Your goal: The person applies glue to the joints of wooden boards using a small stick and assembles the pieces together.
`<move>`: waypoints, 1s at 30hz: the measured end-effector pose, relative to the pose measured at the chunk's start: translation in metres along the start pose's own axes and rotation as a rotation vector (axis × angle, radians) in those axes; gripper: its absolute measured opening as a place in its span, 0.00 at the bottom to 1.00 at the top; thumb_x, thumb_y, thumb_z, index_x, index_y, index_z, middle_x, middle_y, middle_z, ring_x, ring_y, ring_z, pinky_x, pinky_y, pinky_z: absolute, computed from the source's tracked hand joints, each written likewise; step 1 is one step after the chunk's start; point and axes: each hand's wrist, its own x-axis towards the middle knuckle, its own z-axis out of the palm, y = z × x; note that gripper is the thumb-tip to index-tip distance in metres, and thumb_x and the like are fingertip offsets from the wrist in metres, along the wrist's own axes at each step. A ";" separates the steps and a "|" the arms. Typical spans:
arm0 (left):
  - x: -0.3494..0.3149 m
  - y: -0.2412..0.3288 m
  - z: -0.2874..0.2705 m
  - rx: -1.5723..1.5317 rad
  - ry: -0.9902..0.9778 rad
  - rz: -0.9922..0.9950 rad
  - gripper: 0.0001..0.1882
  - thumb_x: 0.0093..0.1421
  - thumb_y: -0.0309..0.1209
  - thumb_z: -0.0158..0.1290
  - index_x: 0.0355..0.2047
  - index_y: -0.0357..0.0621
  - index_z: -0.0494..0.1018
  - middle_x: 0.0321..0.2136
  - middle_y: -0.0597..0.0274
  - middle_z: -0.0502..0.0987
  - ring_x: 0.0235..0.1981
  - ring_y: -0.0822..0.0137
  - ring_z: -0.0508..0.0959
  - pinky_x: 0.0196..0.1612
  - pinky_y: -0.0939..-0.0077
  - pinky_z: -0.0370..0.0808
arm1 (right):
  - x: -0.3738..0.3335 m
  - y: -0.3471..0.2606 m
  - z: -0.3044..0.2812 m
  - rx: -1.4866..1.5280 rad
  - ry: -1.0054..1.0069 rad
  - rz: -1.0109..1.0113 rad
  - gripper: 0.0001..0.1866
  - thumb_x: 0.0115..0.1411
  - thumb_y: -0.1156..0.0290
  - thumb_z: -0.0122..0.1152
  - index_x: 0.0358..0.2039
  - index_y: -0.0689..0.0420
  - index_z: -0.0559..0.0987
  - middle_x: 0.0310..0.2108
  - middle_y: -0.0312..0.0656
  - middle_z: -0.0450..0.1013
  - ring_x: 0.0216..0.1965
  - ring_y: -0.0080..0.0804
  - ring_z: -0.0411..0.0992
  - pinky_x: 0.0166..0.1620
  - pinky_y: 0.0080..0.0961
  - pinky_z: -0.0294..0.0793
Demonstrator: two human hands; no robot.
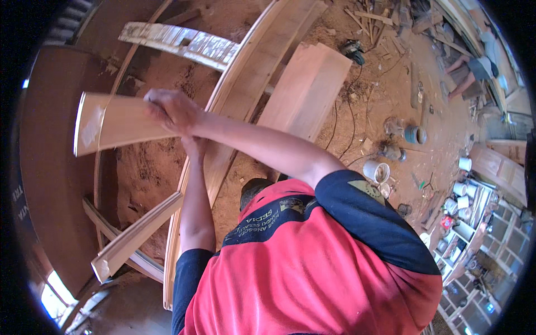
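Nearest, the red and dark-blue shirt [312, 262] fills the lower view, both arms reaching out from it. The right hand [170, 110] is closed over the edge of a pale wooden board [114, 123]; the left hand [192, 144] is tucked beneath it, its grip hidden. The board looks bare and unfinished, held above a long curved plank [245, 95]. Farther off, white buckets [377, 170] stand on the sawdust-covered floor [385, 84]; no labels are legible.

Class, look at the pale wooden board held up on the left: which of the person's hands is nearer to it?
Right. The right hand presses on the board; the left hand sits just below its edge, mostly hidden.
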 end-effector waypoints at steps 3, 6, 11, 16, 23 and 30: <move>-0.003 0.012 -0.006 -0.021 -0.027 0.030 0.22 0.51 0.39 0.66 0.45 0.44 0.79 0.41 0.47 0.81 0.44 0.50 0.81 0.47 0.59 0.76 | -0.047 -0.011 -0.065 -0.180 -0.001 0.005 0.21 0.65 0.56 0.55 0.46 0.63 0.74 0.44 0.53 0.73 0.48 0.50 0.72 0.52 0.39 0.72; -0.014 0.056 -0.001 0.169 -0.073 -0.038 0.22 0.51 0.34 0.68 0.45 0.39 0.78 0.39 0.50 0.82 0.42 0.55 0.81 0.48 0.62 0.75 | -0.140 0.024 -0.170 -0.346 0.174 0.352 0.20 0.60 0.68 0.65 0.49 0.62 0.72 0.43 0.47 0.71 0.49 0.42 0.71 0.53 0.35 0.71; -0.022 0.090 -0.001 -0.014 -0.058 -0.113 0.21 0.49 0.33 0.70 0.41 0.36 0.79 0.38 0.51 0.82 0.39 0.52 0.80 0.48 0.60 0.75 | -0.311 0.055 -0.318 -0.622 0.680 1.061 0.25 0.58 0.56 0.67 0.45 0.63 0.70 0.36 0.42 0.69 0.40 0.35 0.70 0.45 0.29 0.72; -0.117 0.131 0.026 0.762 0.619 0.007 0.29 0.57 0.44 0.63 0.45 0.26 0.73 0.42 0.39 0.77 0.43 0.48 0.77 0.48 0.55 0.73 | -0.376 0.037 -0.298 0.180 0.045 1.745 0.31 0.55 0.42 0.67 0.45 0.58 0.78 0.38 0.38 0.76 0.37 0.30 0.74 0.38 0.33 0.76; -0.239 0.139 0.093 0.041 -0.389 -0.425 0.20 0.71 0.40 0.42 0.43 0.35 0.77 0.37 0.49 0.79 0.40 0.55 0.78 0.47 0.64 0.73 | -0.394 0.054 -0.239 0.463 0.522 1.496 0.29 0.53 0.56 0.75 0.49 0.61 0.78 0.43 0.40 0.78 0.42 0.30 0.77 0.46 0.32 0.77; -0.154 0.204 0.118 0.005 -0.533 0.014 0.23 0.71 0.44 0.43 0.47 0.35 0.76 0.35 0.54 0.79 0.38 0.62 0.78 0.43 0.69 0.73 | -0.365 -0.003 -0.299 0.242 0.701 1.315 0.23 0.55 0.57 0.72 0.44 0.61 0.81 0.37 0.39 0.79 0.36 0.24 0.76 0.40 0.27 0.76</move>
